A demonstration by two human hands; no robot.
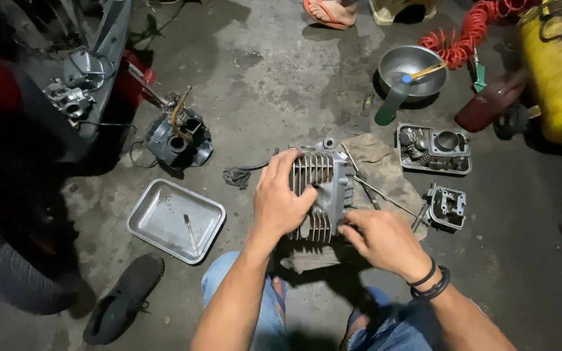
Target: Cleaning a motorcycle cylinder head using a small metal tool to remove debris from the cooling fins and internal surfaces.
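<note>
Head view: at the centre of the frame a finned metal engine cylinder (pixel 320 195) rests on a dirty rag (pixel 378 166) spread on the concrete floor (pixel 274 78). The left hand (pixel 281 198) lies over its left side, fingers (pixel 294 162) curled around the fins in a firm clasp. The right hand (pixel 382 240) pinches at the lower right edge of the casting; what its fingertips hold is hidden.

The cylinder looks like cast metal: heavy, rigid, probably oily, with thin fins that give purchase but could chip. The solid body between the fins seems the safest hold.

Lower left, a shallow steel tray (pixel 157 214) holds one slim tool (pixel 191 235). Upper right, a round metal bowl (pixel 411 65) carries a yellow-handled brush (pixel 427 70).
</note>
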